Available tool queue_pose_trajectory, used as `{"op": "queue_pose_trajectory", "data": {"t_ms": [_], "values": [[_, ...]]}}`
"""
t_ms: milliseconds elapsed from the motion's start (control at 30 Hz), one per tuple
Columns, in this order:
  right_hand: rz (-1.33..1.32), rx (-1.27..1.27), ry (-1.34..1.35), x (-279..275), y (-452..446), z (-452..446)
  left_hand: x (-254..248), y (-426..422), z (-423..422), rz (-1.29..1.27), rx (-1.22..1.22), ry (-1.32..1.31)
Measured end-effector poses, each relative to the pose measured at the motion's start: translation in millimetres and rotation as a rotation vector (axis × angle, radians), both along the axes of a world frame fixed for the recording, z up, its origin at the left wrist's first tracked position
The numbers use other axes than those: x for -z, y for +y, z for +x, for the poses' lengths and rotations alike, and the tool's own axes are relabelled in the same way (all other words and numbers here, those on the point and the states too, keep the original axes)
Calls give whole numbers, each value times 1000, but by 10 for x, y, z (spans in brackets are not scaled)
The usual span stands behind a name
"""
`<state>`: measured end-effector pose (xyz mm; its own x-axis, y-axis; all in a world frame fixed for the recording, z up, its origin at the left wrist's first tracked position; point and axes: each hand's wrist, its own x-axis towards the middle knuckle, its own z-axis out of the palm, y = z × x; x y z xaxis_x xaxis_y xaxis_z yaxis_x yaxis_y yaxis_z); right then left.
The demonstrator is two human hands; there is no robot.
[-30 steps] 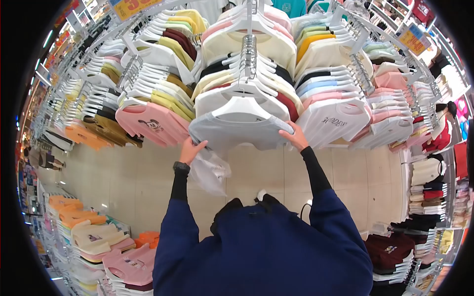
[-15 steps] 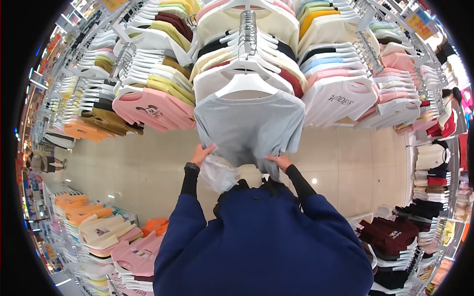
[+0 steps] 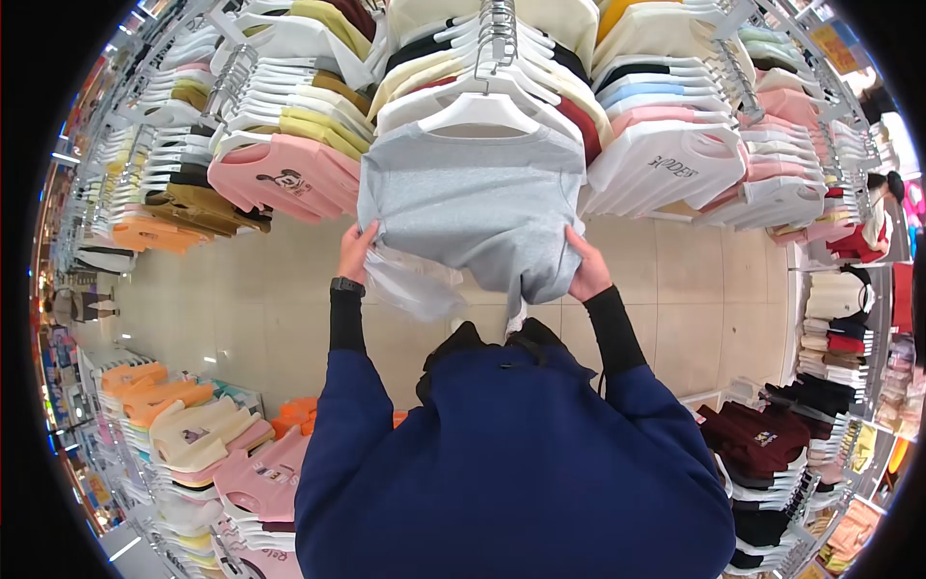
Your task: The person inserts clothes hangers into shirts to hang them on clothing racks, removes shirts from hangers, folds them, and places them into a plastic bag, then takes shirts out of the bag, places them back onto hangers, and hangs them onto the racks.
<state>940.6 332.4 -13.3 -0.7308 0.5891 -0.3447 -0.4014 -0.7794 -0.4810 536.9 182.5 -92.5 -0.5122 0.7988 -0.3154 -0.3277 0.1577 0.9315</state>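
A grey T-shirt hangs from a white hanger at the front of the middle rack. My left hand is closed on its left edge, near the sleeve. Just under those fingers dangles a crumpled clear plastic bag; whether the hand grips it too, I cannot tell. On the opposite side, my right hand pinches the shirt's right edge, thumb on top. The cloth stretches between both hands, and its lower hem droops in folds toward my body.
Behind the grey shirt, several more shirts hang close together on the rack. A pink shirt fronts the rack to the left, a white printed shirt the one to the right. Tiled floor lies below. More clothes racks stand on both sides behind me.
Both hands have moved up and farther apart, the right one outward to the shirt's edge. The grey shirt is spread wider and flatter. The plastic bag has swung with the left hand.
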Motion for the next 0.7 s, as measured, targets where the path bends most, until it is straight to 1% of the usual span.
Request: {"op": "queue_pose_trajectory", "data": {"t_ms": [167, 300, 400, 500, 533, 600, 633, 667, 700], "values": [[28, 24, -11, -140, 55, 16, -137, 69, 24, 27, 28, -13], [19, 31, 11, -141, 53, 60, -81, 71, -37, 28, 58, -23], [36, 27, -22, -150, 61, 79, 17, 53, -127, 14, 92, -35], [139, -68, -312, -88, 81, 105, 91, 46, -184, -71, 112, 40], [375, -173, -493, 31, 99, 132, 87, 41, -176, -107, 114, 78], [850, -372, -854, 447, 134, 206, 100, 40, -129, -146, 102, 112], [1040, -532, -1007, 668, 167, 244, 135, 42, -110, -163, 95, 129], [1227, -695, -1161, 893, 210, 279, 284, 37, -158, -119, 98, 151], [1410, -865, -1314, 1028, 248, 315, 320, 43, -178, -123, 83, 231]]}}
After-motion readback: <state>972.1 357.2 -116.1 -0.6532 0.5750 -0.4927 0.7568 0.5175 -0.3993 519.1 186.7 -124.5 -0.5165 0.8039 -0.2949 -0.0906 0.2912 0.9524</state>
